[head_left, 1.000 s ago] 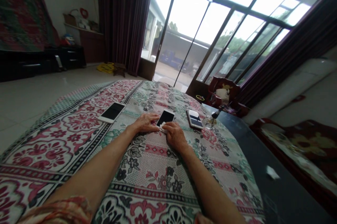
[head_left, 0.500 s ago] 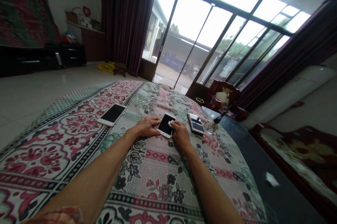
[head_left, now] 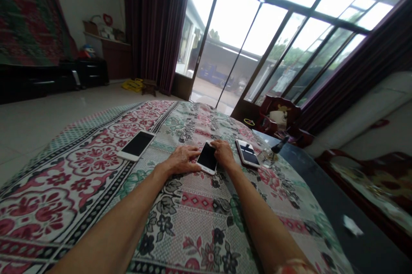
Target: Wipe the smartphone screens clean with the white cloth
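Observation:
A white smartphone (head_left: 207, 158) with a dark screen lies face up on the patterned tablecloth (head_left: 199, 205). My left hand (head_left: 182, 159) grips its left edge, thumb near the lower corner and fingers farther up. Over the upper right of the screen, my right hand (head_left: 223, 152) is closed, fingertips pressed to the glass near the top. The white wad of tissue seen in it earlier is almost wholly hidden by the fingers now. Another white smartphone (head_left: 137, 146) lies to the left, and a third smartphone (head_left: 247, 154), in a dark reddish case, lies to the right.
Right of the third phone stands a small glass item (head_left: 269, 157) with a dark top. A dark lower surface (head_left: 322, 197) runs along the table's right side, with a crumpled white tissue (head_left: 352, 226) on it. Wooden chairs (head_left: 278, 113) stand beyond, before glass doors.
My right hand has moved up the screen toward the phone's top edge, covering the tissue. My left hand stays at the phone's left side. The whole view has shifted slightly.

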`<action>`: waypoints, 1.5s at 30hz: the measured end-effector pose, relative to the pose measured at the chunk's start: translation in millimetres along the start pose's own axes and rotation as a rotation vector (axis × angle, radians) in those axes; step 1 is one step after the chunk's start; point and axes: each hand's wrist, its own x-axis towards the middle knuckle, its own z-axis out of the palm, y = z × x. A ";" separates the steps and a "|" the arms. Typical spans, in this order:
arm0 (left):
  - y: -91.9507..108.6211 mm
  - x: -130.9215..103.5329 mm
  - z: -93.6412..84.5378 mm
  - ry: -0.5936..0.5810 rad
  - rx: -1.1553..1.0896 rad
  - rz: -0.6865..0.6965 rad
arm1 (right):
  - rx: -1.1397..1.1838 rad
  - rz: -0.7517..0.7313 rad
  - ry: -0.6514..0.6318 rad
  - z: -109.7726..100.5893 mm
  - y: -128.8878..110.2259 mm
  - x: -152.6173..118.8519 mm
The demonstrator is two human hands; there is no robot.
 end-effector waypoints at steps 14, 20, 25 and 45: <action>5.1 0.3 -2.4 -0.026 -0.002 -0.114 | 0.080 -0.221 0.075 6.8 -13.3 -4.3; 5.3 0.3 -3.1 -0.020 -0.006 -0.065 | 0.125 -0.323 0.094 6.3 -23.0 -18.5; 5.7 0.6 -3.9 -0.022 0.000 -0.067 | 0.180 -0.413 0.077 0.3 -25.7 -38.1; 3.5 1.4 -3.2 -0.013 -0.005 -0.009 | 0.215 -0.310 0.150 -2.6 5.9 -47.2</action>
